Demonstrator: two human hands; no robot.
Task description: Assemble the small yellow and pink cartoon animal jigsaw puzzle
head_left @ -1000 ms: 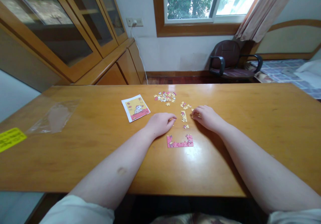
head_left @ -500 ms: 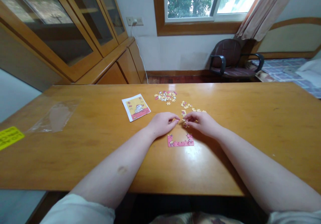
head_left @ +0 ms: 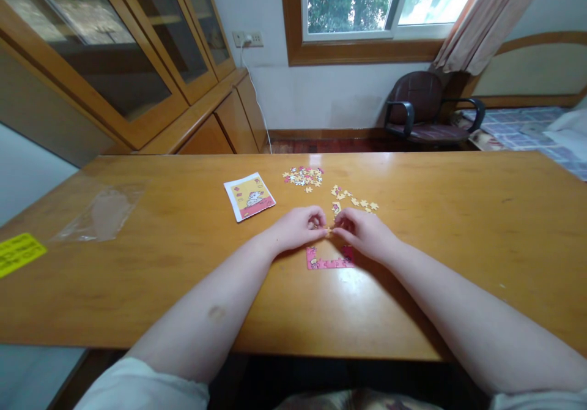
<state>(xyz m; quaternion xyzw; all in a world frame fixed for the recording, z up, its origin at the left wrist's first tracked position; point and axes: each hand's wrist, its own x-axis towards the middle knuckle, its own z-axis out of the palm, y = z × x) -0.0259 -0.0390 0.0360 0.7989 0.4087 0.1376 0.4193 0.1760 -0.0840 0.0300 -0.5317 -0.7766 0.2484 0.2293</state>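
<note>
My left hand (head_left: pixel 300 226) and my right hand (head_left: pixel 363 229) meet just above the partly joined puzzle. Between their fingertips is a small yellow puzzle piece (head_left: pixel 328 232), pinched from both sides. Below them lies a pink strip of joined puzzle pieces (head_left: pixel 331 264), its two ends turned up into short sides; my right hand partly covers the right one. Right behind my fingers is a yellow puzzle piece with a figure (head_left: pixel 336 207). Loose yellow pieces (head_left: pixel 364 203) trail away to the right of it.
A heap of mixed puzzle pieces (head_left: pixel 303 176) lies at the back. The picture card (head_left: pixel 250 197) is left of it. A clear plastic bag (head_left: pixel 103 214) rests on the wooden table (head_left: pixel 183 263) at far left, near a yellow label (head_left: pixel 21 254). An armchair (head_left: pixel 417 107) stands beyond the table.
My right hand has moved left and slightly down, so the fingertips of both hands now come together at a yellow puzzle piece. More of the loose yellow pieces shows behind it.
</note>
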